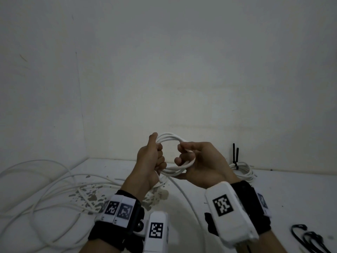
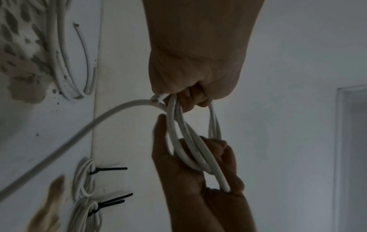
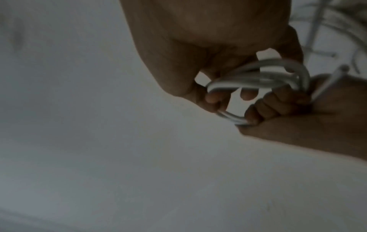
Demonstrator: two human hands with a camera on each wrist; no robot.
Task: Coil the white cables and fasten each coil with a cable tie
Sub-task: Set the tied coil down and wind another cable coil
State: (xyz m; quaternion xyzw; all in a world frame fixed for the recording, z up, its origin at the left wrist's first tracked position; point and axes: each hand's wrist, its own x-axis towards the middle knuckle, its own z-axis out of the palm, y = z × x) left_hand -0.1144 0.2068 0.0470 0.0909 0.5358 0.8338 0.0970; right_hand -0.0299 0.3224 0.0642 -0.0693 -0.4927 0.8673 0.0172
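Both hands hold one white coil [image 1: 173, 154] in the air at the lower centre of the head view, above the white surface [image 1: 273, 194]. The left hand [image 1: 149, 161] is closed in a fist round the left side of the coil, thumb up. The right hand [image 1: 198, 161] grips the right side, its fingers curled through the ring from the inside. The left wrist view shows several turns gathered in the coil [image 2: 190, 141], pinched at the top by the left hand [image 2: 198, 62] and cupped lower down by the right hand [image 2: 198, 180].

The key relation: a free tail [image 1: 184, 194] leaves the coil at its lower edge, just below the left hand, and runs down and to the right toward the bottom of the frame. Its long axis points from the coil toward the person. The right hand is judged the nearer one to draw in this tail, while the left hand serves as the anchor for the turns.

Loose white cable [image 1: 45, 189] lies in wide loops at the lower left of the frame, over a patch of chipped paint [image 1: 91, 196]. Whether it joins the tail cannot be told. A finished coil [image 1: 242, 170], bound with a black tie [image 1: 235, 156], lies behind the right wrist at the right. Spare black ties [image 1: 308, 238] lie at the lower right corner, well apart from the hands.

Nothing stands between the hands and the tail. The likely risk is tangling with the loose cable as the tail is drawn in.
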